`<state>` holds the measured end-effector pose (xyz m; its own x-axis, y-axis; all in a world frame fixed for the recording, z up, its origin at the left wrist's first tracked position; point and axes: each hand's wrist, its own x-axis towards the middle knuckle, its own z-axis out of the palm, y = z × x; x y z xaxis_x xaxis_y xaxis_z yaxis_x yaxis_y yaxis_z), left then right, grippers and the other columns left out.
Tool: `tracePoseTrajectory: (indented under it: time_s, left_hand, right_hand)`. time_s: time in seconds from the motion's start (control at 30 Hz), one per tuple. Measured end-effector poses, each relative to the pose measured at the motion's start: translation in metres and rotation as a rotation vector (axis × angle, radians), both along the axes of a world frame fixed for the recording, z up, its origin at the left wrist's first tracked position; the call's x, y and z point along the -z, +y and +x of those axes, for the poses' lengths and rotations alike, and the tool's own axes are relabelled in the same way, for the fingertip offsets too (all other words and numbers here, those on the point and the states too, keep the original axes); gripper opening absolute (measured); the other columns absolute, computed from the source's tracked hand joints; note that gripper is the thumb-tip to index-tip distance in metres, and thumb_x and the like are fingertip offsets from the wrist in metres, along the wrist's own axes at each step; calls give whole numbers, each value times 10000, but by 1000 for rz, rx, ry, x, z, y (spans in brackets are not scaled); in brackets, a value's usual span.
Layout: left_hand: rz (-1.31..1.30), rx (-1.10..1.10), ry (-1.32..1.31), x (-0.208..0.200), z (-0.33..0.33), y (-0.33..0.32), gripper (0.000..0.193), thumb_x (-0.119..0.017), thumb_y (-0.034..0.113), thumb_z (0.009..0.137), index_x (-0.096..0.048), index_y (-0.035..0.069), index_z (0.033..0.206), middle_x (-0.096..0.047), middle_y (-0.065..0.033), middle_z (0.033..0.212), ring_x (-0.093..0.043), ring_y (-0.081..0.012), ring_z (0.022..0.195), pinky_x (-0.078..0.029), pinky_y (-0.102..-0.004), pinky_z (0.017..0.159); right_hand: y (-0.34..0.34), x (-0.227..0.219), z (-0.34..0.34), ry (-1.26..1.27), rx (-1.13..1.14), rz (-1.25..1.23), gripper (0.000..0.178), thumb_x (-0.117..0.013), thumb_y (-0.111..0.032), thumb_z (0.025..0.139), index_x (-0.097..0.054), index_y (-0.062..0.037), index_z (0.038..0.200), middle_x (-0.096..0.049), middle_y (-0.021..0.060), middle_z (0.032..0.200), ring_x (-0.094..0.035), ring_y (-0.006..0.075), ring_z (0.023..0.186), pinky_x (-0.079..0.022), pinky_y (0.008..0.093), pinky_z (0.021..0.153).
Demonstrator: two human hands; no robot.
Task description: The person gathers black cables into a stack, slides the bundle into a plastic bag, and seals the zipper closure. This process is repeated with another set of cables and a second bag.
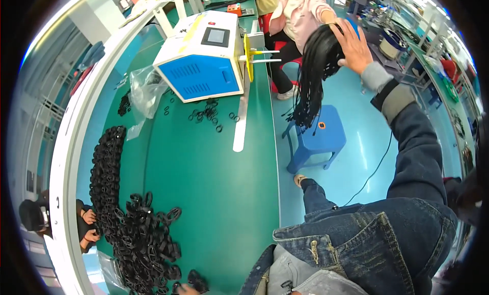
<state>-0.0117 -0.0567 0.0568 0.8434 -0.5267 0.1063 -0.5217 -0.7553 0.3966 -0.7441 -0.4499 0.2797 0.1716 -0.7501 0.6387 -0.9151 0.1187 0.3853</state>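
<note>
- Head view: my right hand [355,46] is resting, fingers outstretched, against a drooping bundle of thin black cables [318,55] hanging above the blue plastic stool [330,138]; whether it is gripping them, I cannot tell.
- My left hand [187,291] is barely showing, left of the stool and far nearer me; its grip I cannot tell.
- If those straight fingers are bearing the weight, strands could be slipping out onto the stool.
- Loose ends are dangling close over the stool's seat, so they could be snagging or tangling.
- Right of the stool, a thin dark cord [375,172] is trailing, perhaps tripping me.
</note>
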Motion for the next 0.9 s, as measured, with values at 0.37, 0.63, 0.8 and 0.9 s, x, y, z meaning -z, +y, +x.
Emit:
tracePoseTrajectory:
  time_s: [0.37, 0.63, 0.8, 0.9]
  left_hand:
    - [-254, 1131, 1752, -40, -467, -329, 296, -518, 210, 893, -551, -11, 1088, -614, -112, 1009, -607, -182, 832, -493, -289, 711]
    - [50, 1350, 2443, 14, -679, -414, 691, -603, 261, 825, -216, 140, 1385, -483, -137, 1216, -556, -190, 966, -463, -397, 803]
    - [-534, 1115, 2977, 0, -702, -441, 917, -626, 617, 675, -219, 208, 1388, -376, -21, 1338, -361, -222, 1200, -333, -473, 943]
    - [-665, 964, 3106, -52, -678, -438, 968, -599, 741, 517, -394, 201, 1294, -399, -9, 1322, -338, -216, 1232, -303, -444, 987]
  right_hand:
    - [-132, 0, -74, 147, -543, 590, 566, -621, 50, 476, -425, -33, 1000, -485, 160, 923, -511, 353, 837, -434, 406, 700]
    - [-148, -9, -84, 145, -475, 1030, 506, -602, 44, 490, -391, -6, 947, -491, 215, 841, -481, 420, 817, -407, 434, 701]
    - [-115, -35, -87, -170, -462, 1015, 451, -551, 62, 514, -392, 6, 932, -472, 191, 762, -477, 357, 767, -407, 370, 724]
    - [-89, -53, -86, -328, -570, 919, 421, -522, 68, 523, -394, 9, 919, -456, 160, 750, -469, 301, 743, -402, 332, 728]
